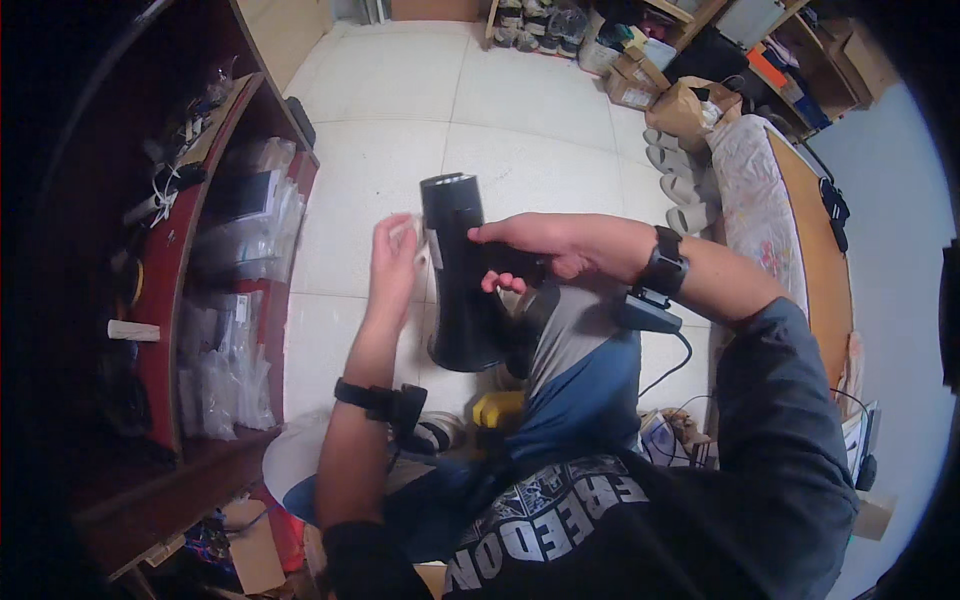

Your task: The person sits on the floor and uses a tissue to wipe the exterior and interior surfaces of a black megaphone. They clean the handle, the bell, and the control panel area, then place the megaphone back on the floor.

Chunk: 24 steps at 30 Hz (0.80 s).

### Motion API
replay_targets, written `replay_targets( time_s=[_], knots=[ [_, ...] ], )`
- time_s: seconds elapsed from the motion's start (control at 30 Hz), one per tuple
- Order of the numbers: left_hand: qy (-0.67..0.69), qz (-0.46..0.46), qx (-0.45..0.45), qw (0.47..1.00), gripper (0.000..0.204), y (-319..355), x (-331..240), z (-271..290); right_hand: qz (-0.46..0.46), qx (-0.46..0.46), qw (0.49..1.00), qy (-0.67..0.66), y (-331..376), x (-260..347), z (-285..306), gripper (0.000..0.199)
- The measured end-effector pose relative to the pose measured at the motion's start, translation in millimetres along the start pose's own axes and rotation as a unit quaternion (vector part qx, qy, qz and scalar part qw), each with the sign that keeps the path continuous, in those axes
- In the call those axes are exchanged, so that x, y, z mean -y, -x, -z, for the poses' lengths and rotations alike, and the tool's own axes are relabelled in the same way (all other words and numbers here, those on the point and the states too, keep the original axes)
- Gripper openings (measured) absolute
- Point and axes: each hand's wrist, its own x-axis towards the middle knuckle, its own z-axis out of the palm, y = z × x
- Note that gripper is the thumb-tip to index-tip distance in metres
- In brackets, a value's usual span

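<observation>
A black device shaped like a hair dryer (pixel 455 290) stands out in front of me, its flared end towards my body and its narrower, slotted end pointing away. My right hand (pixel 535 250) is closed round its grip on the right side, with the thumb lying against the barrel. The palm and fingers hide most of the grip. Close beside the barrel's left side is my left hand (pixel 396 255), its fingers loosely bent and a little blurred. I see nothing plainly held in it. Both wrists wear black straps.
To the left, a dark red shelf unit (pixel 225 240) holds plastic-wrapped packets (pixel 235 360). Several pale slippers (pixel 680 185) line the right side beside a covered bench (pixel 755 190). Farther back are a paper bag (pixel 695 110) and cardboard boxes (pixel 632 82). Something yellow (pixel 497 410) lies beneath me.
</observation>
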Motion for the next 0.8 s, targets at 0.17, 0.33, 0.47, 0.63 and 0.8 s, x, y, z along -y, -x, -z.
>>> replay_targets(
  time_s=[0.17, 0.33, 0.47, 0.63, 0.8],
  knots=[
    [0.123, 0.025, -0.094, 0.988, 0.031, 9, 42, 1, 0.019, 0.042, 0.999, 0.007, -15, 19, -33, 0.048],
    [0.335, 0.021, 0.066, 0.94, 0.041, 10, 35, 24, 0.132, 0.114, 0.983, 0.049, -60, 24, -29, 0.043],
    [0.322, 0.04, 0.06, 0.944, 0.043, 17, 9, 37, 0.361, -0.127, 0.886, 0.26, -78, 7, -34, 0.045],
    [0.341, -0.007, 0.102, 0.934, 0.048, 21, 32, 49, 0.319, -0.005, 0.942, 0.108, -94, -10, -39, 0.075],
    [0.316, -0.012, 0.053, 0.947, 0.06, 15, 18, 44, 0.333, 0.157, 0.93, 0.003, -80, -9, -45, 0.081]
  ],
)
